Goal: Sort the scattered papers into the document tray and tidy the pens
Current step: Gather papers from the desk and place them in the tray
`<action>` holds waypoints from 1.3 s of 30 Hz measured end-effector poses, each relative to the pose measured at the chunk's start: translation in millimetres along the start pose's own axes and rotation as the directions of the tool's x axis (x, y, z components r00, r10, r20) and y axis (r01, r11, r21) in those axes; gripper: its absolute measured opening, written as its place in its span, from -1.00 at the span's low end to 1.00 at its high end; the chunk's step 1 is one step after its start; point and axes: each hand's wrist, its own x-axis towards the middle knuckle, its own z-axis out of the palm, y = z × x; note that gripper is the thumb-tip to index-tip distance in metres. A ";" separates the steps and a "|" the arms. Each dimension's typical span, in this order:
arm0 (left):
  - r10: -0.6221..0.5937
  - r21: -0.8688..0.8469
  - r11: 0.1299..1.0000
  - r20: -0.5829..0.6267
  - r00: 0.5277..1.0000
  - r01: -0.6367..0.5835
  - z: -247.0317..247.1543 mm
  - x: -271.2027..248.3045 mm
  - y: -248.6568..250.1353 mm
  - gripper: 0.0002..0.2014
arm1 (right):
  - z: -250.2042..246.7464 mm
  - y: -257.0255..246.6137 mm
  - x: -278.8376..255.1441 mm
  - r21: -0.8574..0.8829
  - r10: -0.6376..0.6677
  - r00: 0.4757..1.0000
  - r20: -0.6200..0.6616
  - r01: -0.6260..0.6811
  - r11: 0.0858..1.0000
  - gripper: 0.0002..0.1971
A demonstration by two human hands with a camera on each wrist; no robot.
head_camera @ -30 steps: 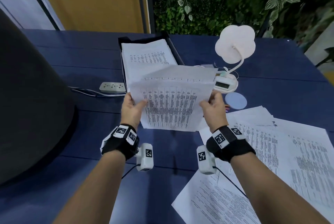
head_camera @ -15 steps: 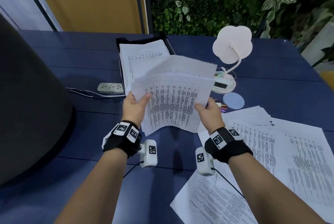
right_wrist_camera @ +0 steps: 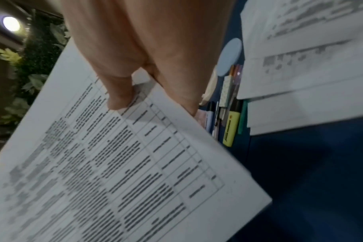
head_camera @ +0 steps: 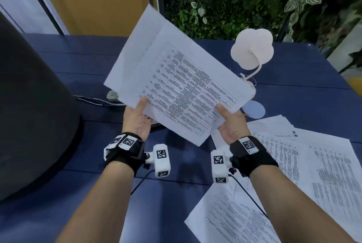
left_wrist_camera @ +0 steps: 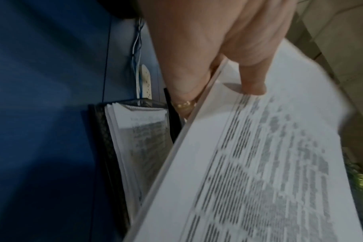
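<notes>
A stack of printed papers (head_camera: 176,86) is held up in the air over the blue table, tilted to the left. My left hand (head_camera: 137,117) pinches its near left edge, thumb on top; my right hand (head_camera: 231,119) pinches its near right edge. The held papers (left_wrist_camera: 259,155) fill the left wrist view, and below them the black mesh document tray (left_wrist_camera: 106,147) holds a pile of sheets. In the head view the stack hides the tray. Beyond the held papers (right_wrist_camera: 114,163) in the right wrist view lie pens and a yellow highlighter (right_wrist_camera: 230,126) on the table.
Loose printed sheets (head_camera: 313,174) are scattered over the table's right side. A white flower-shaped desk lamp (head_camera: 251,50) and a pale blue round disc (head_camera: 254,109) stand behind my right hand. A white power strip (head_camera: 112,95) lies left. A large dark rounded object (head_camera: 29,105) fills the left.
Both hands lifted the stack higher and turned it counter-clockwise, so it now stands tilted and hides the tray in the head view. The camera has also moved closer.
</notes>
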 end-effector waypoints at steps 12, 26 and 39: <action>0.105 0.553 0.830 -0.032 0.994 -0.070 -45.0 4.4 11.2 -0.75 | -19.7 -15.8 7.5 -0.334 -0.149 0.985 -0.088 0.112 0.936 -0.80; 0.036 0.661 0.750 0.010 0.999 -0.033 -39.2 3.2 11.9 -0.85 | -13.9 -31.4 6.9 -0.805 -0.410 0.905 0.114 0.326 0.495 -0.53; -0.086 0.713 0.701 0.049 0.995 0.026 -35.5 -2.3 10.3 -0.77 | -4.6 -36.8 9.3 -0.959 -0.117 0.972 0.202 0.172 -0.225 -0.69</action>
